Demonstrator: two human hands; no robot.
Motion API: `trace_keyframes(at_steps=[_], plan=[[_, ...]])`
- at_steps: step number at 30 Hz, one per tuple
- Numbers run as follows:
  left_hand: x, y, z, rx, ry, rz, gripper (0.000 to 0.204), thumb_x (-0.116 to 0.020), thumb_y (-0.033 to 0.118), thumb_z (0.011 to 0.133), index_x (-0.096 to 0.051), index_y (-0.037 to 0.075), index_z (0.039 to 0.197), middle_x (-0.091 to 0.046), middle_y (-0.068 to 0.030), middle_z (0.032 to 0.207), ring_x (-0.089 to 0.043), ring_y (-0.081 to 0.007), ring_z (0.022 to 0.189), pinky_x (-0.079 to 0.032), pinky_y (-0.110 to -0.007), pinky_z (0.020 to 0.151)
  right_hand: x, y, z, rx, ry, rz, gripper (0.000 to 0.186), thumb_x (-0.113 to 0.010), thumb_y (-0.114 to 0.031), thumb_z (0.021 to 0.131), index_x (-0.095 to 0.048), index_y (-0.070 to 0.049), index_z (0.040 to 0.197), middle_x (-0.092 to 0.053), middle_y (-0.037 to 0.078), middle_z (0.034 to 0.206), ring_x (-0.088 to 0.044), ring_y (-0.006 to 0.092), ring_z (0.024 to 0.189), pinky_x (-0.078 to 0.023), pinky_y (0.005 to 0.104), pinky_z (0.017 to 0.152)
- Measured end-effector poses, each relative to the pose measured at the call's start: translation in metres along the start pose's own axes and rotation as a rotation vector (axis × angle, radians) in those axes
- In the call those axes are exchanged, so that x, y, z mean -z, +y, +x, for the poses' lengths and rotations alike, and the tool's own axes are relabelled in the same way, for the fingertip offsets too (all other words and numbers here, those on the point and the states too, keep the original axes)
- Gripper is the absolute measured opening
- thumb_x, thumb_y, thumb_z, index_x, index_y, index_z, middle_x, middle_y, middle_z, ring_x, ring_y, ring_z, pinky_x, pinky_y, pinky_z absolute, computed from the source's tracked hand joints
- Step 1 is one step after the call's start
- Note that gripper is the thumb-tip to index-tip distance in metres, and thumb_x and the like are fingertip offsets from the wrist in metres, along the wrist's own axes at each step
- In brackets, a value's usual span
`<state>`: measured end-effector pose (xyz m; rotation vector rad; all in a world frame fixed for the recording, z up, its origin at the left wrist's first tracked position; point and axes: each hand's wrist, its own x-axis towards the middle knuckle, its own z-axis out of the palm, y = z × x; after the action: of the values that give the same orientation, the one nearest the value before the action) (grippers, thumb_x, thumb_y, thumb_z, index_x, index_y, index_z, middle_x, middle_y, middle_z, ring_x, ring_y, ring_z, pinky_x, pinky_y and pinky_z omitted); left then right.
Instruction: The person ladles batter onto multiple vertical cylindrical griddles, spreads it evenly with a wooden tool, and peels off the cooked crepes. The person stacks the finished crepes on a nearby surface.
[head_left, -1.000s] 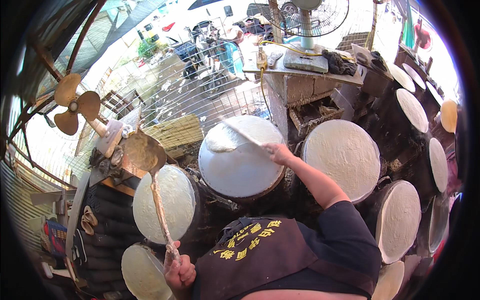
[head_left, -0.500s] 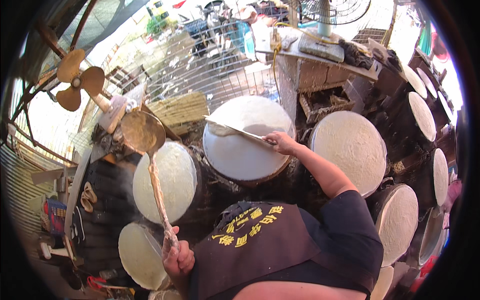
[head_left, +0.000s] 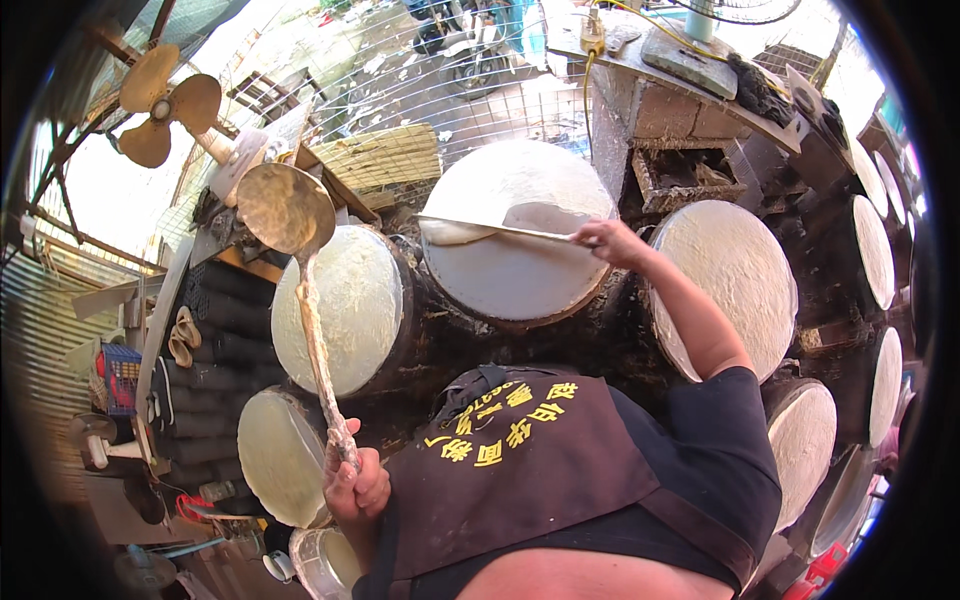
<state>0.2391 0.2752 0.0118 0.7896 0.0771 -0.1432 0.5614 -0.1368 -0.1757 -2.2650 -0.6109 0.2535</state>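
My left hand (head_left: 357, 487) is wrapped round the crusted long handle of a ladle (head_left: 285, 208), its bowl raised above the left side. In my right hand (head_left: 613, 243) is the end of a long thin scraper (head_left: 500, 229). The scraper lies across the middle of a large round pan (head_left: 510, 280), and a fold of pale batter (head_left: 455, 232) gathers by its left end. Beyond it the pan's coating is cream white; on the near side the surface looks smooth and greyish. Whether the ladle holds anything is hard to make out.
More round pans with pale sheets stand to the left (head_left: 338, 310) and the right (head_left: 724, 290). A fan (head_left: 165, 108) is at the upper left, close to the ladle. A block-built ledge (head_left: 690, 75) and wire mesh fence (head_left: 490, 105) stand behind.
The whole view has shifted, with the pan now higher and further right in it. Against the pan, the scraper's left end has swung nearer. Both hands keep their grip.
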Motion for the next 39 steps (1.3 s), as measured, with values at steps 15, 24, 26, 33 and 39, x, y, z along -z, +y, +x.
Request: trace_keyframes(at_steps=[15, 24, 26, 33, 39], plan=[[-0.011, -0.009, -0.012, -0.044, 0.010, 0.033, 0.055, -0.051, 0.021, 0.099, -0.026, 0.008, 0.146, -0.039, -0.0022, 0.063, -0.032, -0.0064, 0.040, -0.028, -0.021, 0.030, 0.026, 0.026, 0.011, -0.053, 0.037, -0.001, 0.029, -0.059, 0.006, 0.078, -0.070, -0.013, 0.096, -0.067, 0.009, 0.097, -0.062, 0.0226, 0.092, -0.051, 0.0366, 0.081], [-0.018, -0.010, -0.016, -0.028, -0.015, 0.056, 0.054, -0.051, 0.021, 0.099, -0.027, 0.010, 0.146, -0.040, -0.0018, 0.063, -0.032, -0.0063, 0.040, -0.028, -0.021, 0.030, 0.018, 0.002, 0.019, 0.075, -0.114, -0.093, 0.024, -0.059, 0.004, 0.078, -0.069, -0.009, 0.095, -0.066, 0.010, 0.097, -0.062, 0.0257, 0.094, -0.049, 0.0381, 0.085], [-0.018, -0.011, -0.019, -0.019, -0.014, 0.044, 0.055, -0.051, 0.021, 0.099, -0.027, 0.010, 0.146, -0.040, -0.0018, 0.063, -0.032, -0.0063, 0.040, -0.029, -0.021, 0.030, 0.034, 0.022, 0.007, -0.019, -0.078, -0.014, 0.024, -0.060, 0.004, 0.078, -0.070, -0.010, 0.095, -0.066, 0.009, 0.096, -0.062, 0.0244, 0.092, -0.049, 0.0368, 0.083], [-0.030, -0.009, -0.016, 0.006, -0.038, 0.082, 0.056, -0.052, 0.022, 0.099, -0.026, 0.011, 0.147, -0.041, -0.0013, 0.063, -0.032, -0.0062, 0.040, -0.030, -0.021, 0.031, 0.011, 0.014, 0.044, 0.149, 0.019, -0.160, 0.022, -0.058, 0.001, 0.083, -0.070, -0.012, 0.097, -0.066, 0.010, 0.096, -0.061, 0.0297, 0.091, -0.050, 0.0390, 0.083], [-0.028, -0.019, -0.027, -0.030, -0.026, 0.030, 0.056, -0.050, 0.020, 0.099, -0.024, 0.009, 0.148, -0.041, -0.0023, 0.065, -0.033, -0.0063, 0.041, -0.030, -0.021, 0.031, 0.059, 0.034, -0.010, 0.072, -0.040, -0.085, 0.022, -0.061, 0.004, 0.079, -0.070, -0.011, 0.092, -0.067, 0.008, 0.089, -0.064, 0.0224, 0.085, -0.051, 0.0348, 0.076]])
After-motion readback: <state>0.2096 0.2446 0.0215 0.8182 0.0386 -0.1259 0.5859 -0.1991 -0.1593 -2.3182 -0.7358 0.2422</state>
